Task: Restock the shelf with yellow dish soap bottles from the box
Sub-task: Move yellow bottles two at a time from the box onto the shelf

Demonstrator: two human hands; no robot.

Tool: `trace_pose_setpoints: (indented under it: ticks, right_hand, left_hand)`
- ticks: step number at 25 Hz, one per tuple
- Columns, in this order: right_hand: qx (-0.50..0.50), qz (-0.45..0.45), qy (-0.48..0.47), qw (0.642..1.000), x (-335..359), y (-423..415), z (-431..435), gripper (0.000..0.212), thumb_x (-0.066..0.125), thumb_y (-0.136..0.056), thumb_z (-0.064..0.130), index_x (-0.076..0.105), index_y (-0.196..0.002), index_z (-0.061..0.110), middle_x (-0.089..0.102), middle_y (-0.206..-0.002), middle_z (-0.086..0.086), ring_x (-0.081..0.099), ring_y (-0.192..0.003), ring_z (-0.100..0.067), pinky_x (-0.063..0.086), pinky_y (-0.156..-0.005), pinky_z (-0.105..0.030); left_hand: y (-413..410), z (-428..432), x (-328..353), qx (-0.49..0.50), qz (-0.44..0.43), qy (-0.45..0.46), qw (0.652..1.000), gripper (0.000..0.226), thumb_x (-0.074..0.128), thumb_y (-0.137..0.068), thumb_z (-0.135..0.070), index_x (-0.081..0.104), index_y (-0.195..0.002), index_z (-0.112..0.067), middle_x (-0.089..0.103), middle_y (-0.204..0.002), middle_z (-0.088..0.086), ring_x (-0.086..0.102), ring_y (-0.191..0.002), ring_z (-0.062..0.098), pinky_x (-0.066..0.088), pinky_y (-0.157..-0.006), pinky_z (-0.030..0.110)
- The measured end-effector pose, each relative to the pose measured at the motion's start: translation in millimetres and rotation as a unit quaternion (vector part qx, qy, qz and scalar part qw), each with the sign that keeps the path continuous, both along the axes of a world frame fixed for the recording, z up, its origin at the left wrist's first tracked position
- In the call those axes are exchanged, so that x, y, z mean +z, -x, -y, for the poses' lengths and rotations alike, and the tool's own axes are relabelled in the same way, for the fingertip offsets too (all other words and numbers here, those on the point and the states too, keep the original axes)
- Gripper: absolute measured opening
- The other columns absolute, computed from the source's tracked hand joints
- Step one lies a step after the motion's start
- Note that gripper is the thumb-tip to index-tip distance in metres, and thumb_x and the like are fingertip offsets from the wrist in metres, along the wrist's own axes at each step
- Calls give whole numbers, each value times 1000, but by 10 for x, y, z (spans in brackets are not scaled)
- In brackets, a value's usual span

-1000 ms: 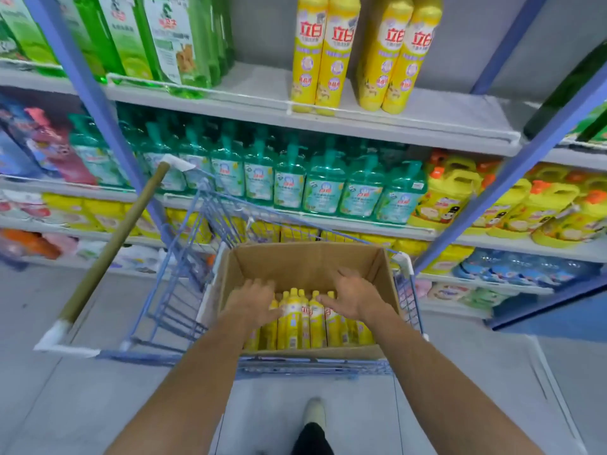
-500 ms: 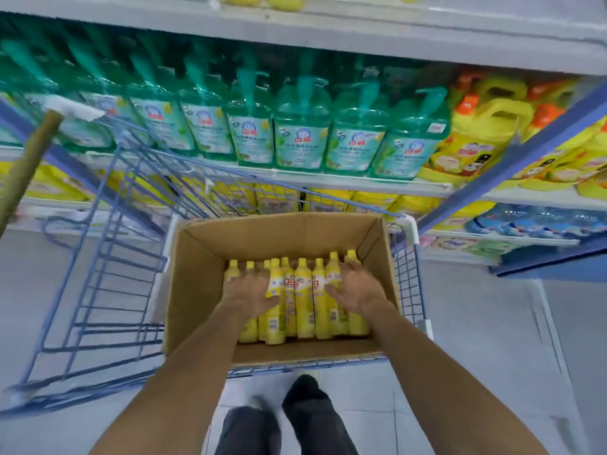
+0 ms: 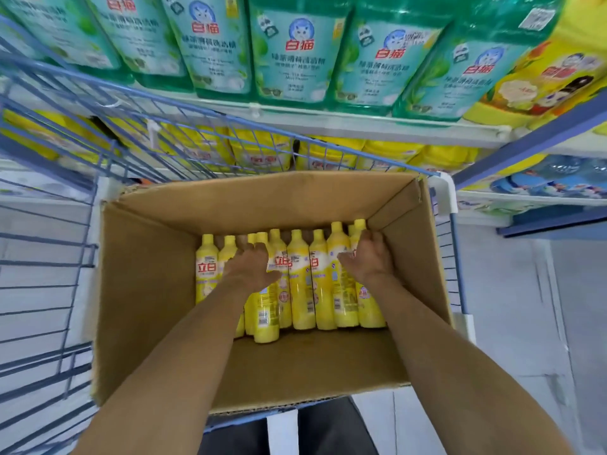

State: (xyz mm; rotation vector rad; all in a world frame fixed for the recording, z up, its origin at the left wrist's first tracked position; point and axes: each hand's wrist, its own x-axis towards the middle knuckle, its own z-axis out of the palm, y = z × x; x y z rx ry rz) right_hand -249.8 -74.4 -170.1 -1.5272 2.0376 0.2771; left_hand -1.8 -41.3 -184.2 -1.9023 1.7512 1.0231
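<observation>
Cardboard box point(image 3: 147, 290) sits in the blue wire cart point(image 3: 49, 264), with the yellow dish soap bottles point(image 3: 300, 290) lying in a row across its 12 o'clock half. My right hand point(image 3: 371, 257) curls round the bottle at the 3 o'clock end. My left hand point(image 3: 253, 267) lies over the necks, and I cannot tell whether it has a grip. Cart mesh rises at 9 o'clock; green bottles point(image 3: 295, 60) crowd the shelf point(image 3: 328, 121) at 12. Bare box floor lies toward 6.

Green bottles point(image 3: 295, 60) cropped at top; left hand point(image 3: 254, 267) fingertips unclear among yellow bottles point(image 3: 300, 277).
</observation>
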Motion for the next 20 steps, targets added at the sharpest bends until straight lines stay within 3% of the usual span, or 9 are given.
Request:
trace_pose_setpoints:
  ticks: [4, 8, 13, 15, 17, 20]
  right_hand:
    - [-25, 45, 31, 998, -255, 79, 65, 70, 77, -84, 34, 48, -139, 2, 49, -139, -23, 48, -130, -40, 40, -106, -39]
    - [-31, 77, 58, 995, -364, 200, 108, 66, 81, -81, 30, 55, -136, 5, 62, -128, -22, 57, -121, -39, 43, -98, -38]
    - [-66, 120, 39, 990, -220, 170, 150, 70, 86, -76, 28, 57, -137, 7, 68, -124, -16, 63, -117, -33, 47, -96, -33]
    - [-65, 130, 35, 989, -80, 155, 107, 69, 89, -72, 29, 61, -133, 11, 72, -118, -12, 66, -111, -29, 48, -92, -29]
    - [-57, 148, 49, 986, 181, 129, 57, 68, 90, -70, 29, 64, -131, 11, 74, -114, -10, 68, -107, -26, 48, -89, -25]
    - [-24, 176, 90, 980, 767, 12, 53, 71, 90, -70, 30, 62, -133, 12, 71, -121, -9, 64, -113, -25, 47, -96, -29]
  left_hand:
    - [91, -28, -297, 73, -27, 11, 997, 81, 75, -85, -41, 32, -139, 1, 43, -140, 25, 56, -120, 45, 51, -89, 47]
    - [60, -24, -536, 193, -72, 13, 979, 85, 84, -77, -36, 34, -138, -3, 45, -138, 21, 54, -121, 42, 47, -89, 43]
    - [-12, -35, -492, 303, -116, 12, 946, 119, 92, -64, -32, 17, -155, -20, 58, -130, 15, 58, -120, 38, 51, -90, 40]
    - [-91, -97, -298, 344, -149, 38, 926, 113, 94, -60, -26, 26, -150, -25, 63, -124, 10, 60, -116, 36, 54, -91, 41]
    - [-175, -142, -25, 349, -178, 66, 918, 91, 95, -58, -22, 41, -131, -22, 65, -113, 5, 62, -110, 32, 54, -90, 44]
    - [-235, -94, 585, 312, -219, 96, 919, 81, 94, -56, -21, 44, -120, -25, 64, -108, 1, 60, -107, 29, 53, -87, 42]
